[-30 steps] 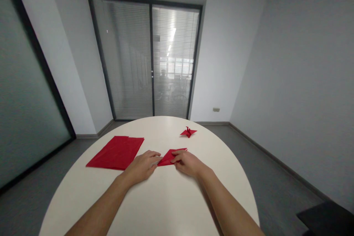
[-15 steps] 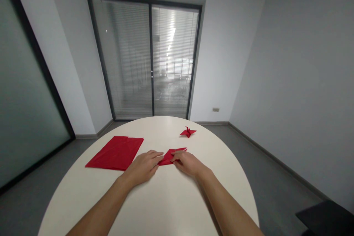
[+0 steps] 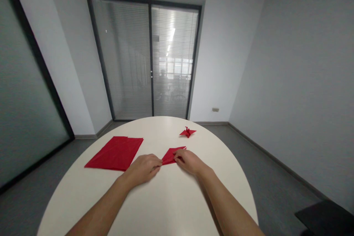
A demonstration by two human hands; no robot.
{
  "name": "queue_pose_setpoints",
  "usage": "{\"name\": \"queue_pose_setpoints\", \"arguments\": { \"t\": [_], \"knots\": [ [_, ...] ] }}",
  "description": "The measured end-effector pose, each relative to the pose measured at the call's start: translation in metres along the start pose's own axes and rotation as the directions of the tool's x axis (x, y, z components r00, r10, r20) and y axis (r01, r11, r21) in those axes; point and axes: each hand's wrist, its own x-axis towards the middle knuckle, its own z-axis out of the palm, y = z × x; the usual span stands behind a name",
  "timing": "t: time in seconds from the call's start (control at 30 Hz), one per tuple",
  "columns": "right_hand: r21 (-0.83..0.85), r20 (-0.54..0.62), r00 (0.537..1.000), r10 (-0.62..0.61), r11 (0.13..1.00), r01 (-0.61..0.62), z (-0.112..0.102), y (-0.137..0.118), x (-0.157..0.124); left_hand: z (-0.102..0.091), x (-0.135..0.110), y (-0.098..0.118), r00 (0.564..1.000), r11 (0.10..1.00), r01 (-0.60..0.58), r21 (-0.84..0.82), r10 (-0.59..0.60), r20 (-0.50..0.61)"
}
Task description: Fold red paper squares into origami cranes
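A small folded piece of red paper lies on the white round table between my hands. My left hand is curled, its fingertips pinching the paper's near left corner. My right hand rests on the paper's right side, fingers bent and pressing it down. Part of the paper is hidden under both hands.
A stack of flat red paper sheets lies to the left of my hands. A finished red paper crane stands farther back on the right. Beyond the table are a glass door with blinds and grey floor.
My left hand has pulled back and curled onto the paper's left corner. The right hand's fingers have slid a little along the paper. The sheets and the crane have not moved.
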Motion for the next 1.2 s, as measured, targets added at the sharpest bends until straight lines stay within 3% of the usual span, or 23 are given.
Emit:
{"name": "queue_pose_setpoints", "arguments": {
  "t": [0.1,0.3,0.87,1.03,1.2],
  "knots": [
    [0.007,-0.017,1.0,-0.017,1.0,0.017,0.001,0.002,0.0,0.001,-0.001,-0.002,0.999,0.999,0.04,0.007,-0.04,0.028],
    [-0.003,-0.059,0.995,0.081,0.997,-0.081,0.003,0.005,0.002,0.003,0.001,-0.001,0.997,0.995,0.076,0.057,-0.076,-0.011],
    [-0.104,-0.163,0.972,0.17,0.977,-0.188,0.016,0.002,0.01,0.008,0.005,0.007,0.998,0.988,0.041,0.147,-0.035,-0.043],
    [-0.132,-0.136,0.98,0.145,0.978,-0.163,0.016,-0.004,0.008,0.009,0.006,0.009,0.995,0.995,-0.032,0.091,0.04,-0.086],
    [-0.116,-0.095,0.992,0.088,0.988,-0.099,0.014,-0.009,0.006,0.007,0.006,0.013,0.996,0.997,-0.066,0.028,0.068,-0.057]
  ]
}}
